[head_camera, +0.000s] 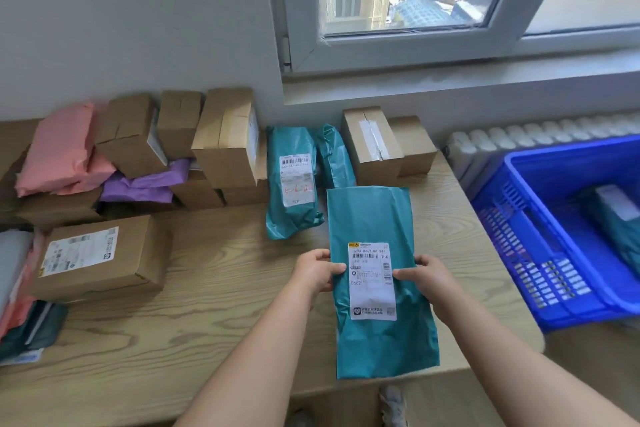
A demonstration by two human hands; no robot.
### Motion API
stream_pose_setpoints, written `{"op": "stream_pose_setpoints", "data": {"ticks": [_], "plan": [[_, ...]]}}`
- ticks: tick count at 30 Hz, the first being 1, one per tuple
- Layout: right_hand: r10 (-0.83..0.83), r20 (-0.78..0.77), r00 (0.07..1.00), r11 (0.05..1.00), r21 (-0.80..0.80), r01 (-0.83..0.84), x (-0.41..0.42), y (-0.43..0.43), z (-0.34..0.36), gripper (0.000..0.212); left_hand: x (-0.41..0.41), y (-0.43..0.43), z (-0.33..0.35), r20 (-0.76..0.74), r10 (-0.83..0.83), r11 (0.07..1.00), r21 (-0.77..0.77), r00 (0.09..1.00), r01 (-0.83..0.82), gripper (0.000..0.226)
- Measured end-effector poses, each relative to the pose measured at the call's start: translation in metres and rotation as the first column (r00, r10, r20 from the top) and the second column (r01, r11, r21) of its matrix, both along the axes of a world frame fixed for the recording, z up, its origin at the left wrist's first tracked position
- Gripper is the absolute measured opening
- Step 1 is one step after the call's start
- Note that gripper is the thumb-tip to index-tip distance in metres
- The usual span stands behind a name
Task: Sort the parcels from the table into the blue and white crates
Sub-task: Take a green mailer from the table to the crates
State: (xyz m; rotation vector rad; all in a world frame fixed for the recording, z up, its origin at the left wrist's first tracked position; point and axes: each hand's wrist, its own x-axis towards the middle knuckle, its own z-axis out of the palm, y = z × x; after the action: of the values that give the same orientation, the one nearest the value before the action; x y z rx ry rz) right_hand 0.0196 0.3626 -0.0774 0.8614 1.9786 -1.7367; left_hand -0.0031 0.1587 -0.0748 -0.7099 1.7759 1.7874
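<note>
While both hands hold it, the teal parcel (370, 215) sits over the near right part of the tabletop (214, 288); its long axis runs from the near edge toward the back edge, leaning a little to the left at the far end; its white label (372, 295) faces up, with the barcode end pointing toward the back edge; its near end reaches about to the tabletop's near edge. We cannot tell for sure whether the parcel lies flat on the wood or is lifted just off it.

The left hand (317, 272) grips the parcel's left long edge, thumb on top beside the label; the right hand (427, 276) grips the right long edge in the same way, thumb on top at the label's right side.

We see bare wood to the left of the parcel as far as a cardboard box (100, 256) near the left edge; a bare strip also runs from the parcel to the tabletop's right edge. Just beyond that right edge stands the blue crate (519, 253), with a teal package (620, 225) already lying inside it.

Behind the held parcel, two more teal bags (291, 184) lie near the back edge, one crumpled; taped cardboard boxes (374, 146) stand at the back right corner, and more boxes (225, 139) are stacked along the back edge to the left, with pink mailers (59, 149) and a purple mailer (145, 187) among them.
</note>
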Motion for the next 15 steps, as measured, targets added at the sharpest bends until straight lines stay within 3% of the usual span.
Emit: {"op": "stream_pose_setpoints", "data": {"ticks": [5,15], "plan": [[0.015,0.030,0.999,1.000,-0.009,-0.015,-0.026,0.053,-0.003,0.033,-0.017,0.054,-0.001,0.012,-0.007,1.000,-0.009,1.000,0.007,0.032],[0.021,0.022,1.000,0.997,-0.070,-0.019,-0.049,0.141,-0.001,0.024,-0.044,0.141,-0.001,0.061,0.030,0.993,0.109,0.998,-0.037,0.023]]}}
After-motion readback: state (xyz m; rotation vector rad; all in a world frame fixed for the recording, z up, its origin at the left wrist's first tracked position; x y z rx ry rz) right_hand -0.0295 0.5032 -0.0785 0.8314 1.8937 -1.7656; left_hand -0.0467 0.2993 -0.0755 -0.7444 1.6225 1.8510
